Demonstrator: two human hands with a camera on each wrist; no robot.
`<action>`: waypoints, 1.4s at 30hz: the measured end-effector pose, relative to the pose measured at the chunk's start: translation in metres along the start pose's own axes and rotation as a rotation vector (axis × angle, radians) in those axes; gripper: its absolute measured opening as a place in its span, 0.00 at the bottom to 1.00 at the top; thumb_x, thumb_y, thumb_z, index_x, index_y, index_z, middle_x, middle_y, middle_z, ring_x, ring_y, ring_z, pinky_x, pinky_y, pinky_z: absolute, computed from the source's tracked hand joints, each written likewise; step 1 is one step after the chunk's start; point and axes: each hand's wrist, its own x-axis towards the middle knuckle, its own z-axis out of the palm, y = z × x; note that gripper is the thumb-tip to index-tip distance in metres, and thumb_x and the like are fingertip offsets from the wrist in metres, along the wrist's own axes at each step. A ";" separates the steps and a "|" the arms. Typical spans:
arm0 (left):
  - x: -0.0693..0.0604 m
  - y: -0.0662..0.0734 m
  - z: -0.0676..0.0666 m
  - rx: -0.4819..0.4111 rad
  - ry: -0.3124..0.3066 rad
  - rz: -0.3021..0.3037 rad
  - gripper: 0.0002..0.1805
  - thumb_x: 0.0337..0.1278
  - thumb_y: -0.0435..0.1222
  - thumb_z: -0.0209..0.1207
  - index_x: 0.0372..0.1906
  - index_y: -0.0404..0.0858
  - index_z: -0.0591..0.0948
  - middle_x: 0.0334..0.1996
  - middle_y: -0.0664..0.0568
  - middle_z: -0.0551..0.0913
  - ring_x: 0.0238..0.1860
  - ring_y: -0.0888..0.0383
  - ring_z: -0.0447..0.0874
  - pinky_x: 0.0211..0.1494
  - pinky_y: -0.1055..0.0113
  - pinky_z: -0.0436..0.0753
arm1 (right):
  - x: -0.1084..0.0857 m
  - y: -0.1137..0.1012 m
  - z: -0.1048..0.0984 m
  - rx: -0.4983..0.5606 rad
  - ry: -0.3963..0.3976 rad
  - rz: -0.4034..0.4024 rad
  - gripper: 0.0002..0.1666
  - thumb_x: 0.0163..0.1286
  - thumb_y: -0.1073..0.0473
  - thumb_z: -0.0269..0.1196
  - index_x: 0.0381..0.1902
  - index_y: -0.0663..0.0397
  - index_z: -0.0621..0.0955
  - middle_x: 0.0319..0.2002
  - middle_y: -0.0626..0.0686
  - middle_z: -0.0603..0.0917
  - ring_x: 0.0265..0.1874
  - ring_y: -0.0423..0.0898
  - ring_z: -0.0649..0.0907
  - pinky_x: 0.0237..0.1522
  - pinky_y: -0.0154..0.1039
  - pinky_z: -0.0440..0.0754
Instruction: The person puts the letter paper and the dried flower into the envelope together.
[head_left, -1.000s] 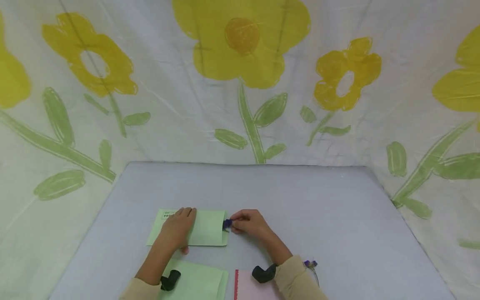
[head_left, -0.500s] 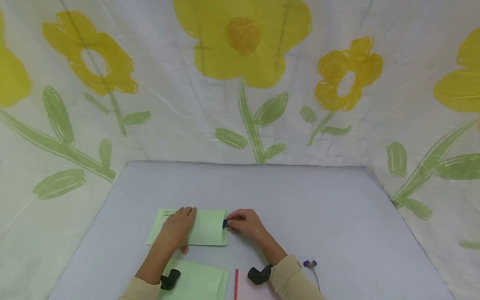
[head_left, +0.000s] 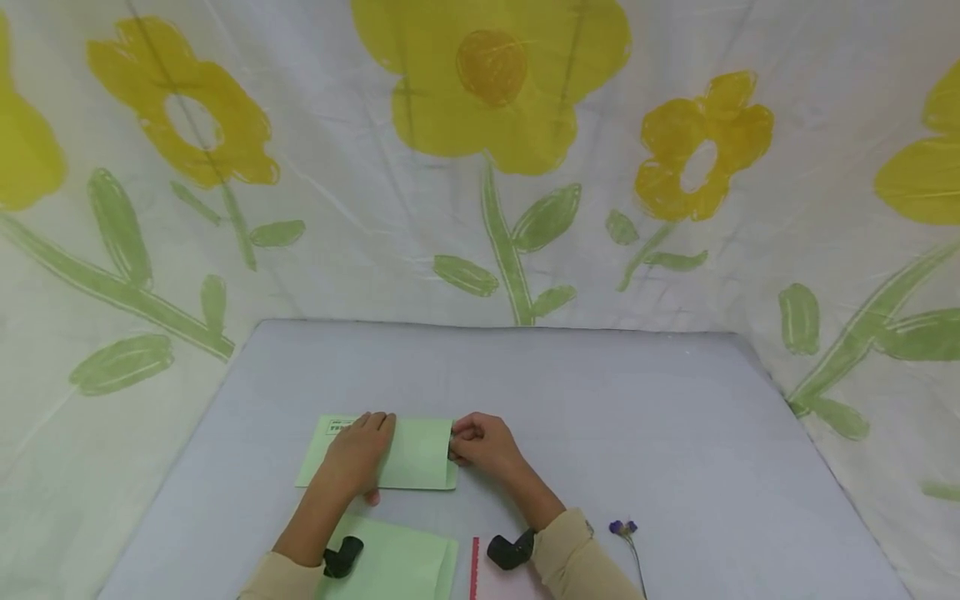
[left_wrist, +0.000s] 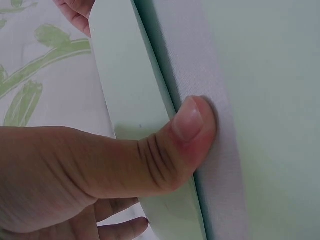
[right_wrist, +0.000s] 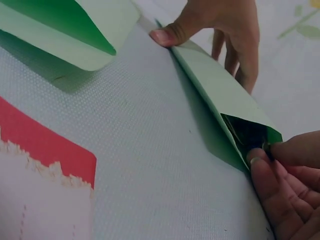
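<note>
A pale green envelope (head_left: 416, 454) lies crosswise on the table. My left hand (head_left: 356, 454) rests over its left part, fingers reaching the far edge. The left thumb (left_wrist: 187, 130) lies across the near edge in the left wrist view. At the envelope's right end, my right hand (head_left: 487, 450) pinches a dried purple flower between thumb and fingers. In the right wrist view the dark flower (right_wrist: 256, 137) sits just inside the gaping envelope mouth, mostly hidden by paper and fingertips.
A second green envelope (head_left: 390, 558) lies nearer the body, its mouth to the right. Beside it is a pink paper item (head_left: 498, 587) with a red edge. Another dried purple flower (head_left: 624, 528) with a thin stem lies on the right. A flower-painted cloth (head_left: 360, 275) hangs behind the table.
My right hand has moved slightly left, and the purple flower has gone from showing outside the mouth to being hidden in the head view. The left hand has stayed in place on the envelope.
</note>
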 end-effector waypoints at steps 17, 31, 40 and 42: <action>-0.002 0.002 0.001 -0.024 -0.006 -0.013 0.62 0.12 0.29 0.86 0.66 0.20 0.67 0.63 0.29 0.70 0.66 0.31 0.67 0.67 0.42 0.69 | -0.004 0.000 0.004 0.022 0.011 -0.012 0.13 0.59 0.71 0.64 0.43 0.65 0.79 0.26 0.53 0.85 0.21 0.44 0.84 0.27 0.36 0.83; -0.003 0.002 -0.003 -0.009 -0.002 -0.018 0.61 0.13 0.29 0.86 0.66 0.20 0.67 0.63 0.29 0.70 0.66 0.32 0.67 0.66 0.43 0.69 | -0.017 0.006 -0.023 -0.064 -0.154 -0.031 0.13 0.67 0.70 0.63 0.49 0.63 0.80 0.29 0.52 0.84 0.18 0.43 0.81 0.19 0.34 0.79; 0.000 0.000 0.001 -0.005 -0.015 -0.007 0.62 0.14 0.30 0.86 0.67 0.21 0.66 0.64 0.29 0.70 0.67 0.31 0.66 0.66 0.43 0.70 | -0.028 0.008 -0.036 -0.085 -0.088 -0.074 0.09 0.70 0.69 0.63 0.48 0.64 0.81 0.32 0.55 0.85 0.23 0.45 0.84 0.25 0.38 0.84; 0.000 0.000 0.002 -0.008 -0.022 -0.006 0.62 0.14 0.30 0.86 0.67 0.20 0.66 0.64 0.28 0.69 0.67 0.31 0.66 0.66 0.42 0.70 | -0.032 0.009 -0.043 -0.102 -0.067 -0.074 0.09 0.70 0.68 0.63 0.48 0.63 0.81 0.33 0.54 0.85 0.26 0.45 0.85 0.27 0.38 0.84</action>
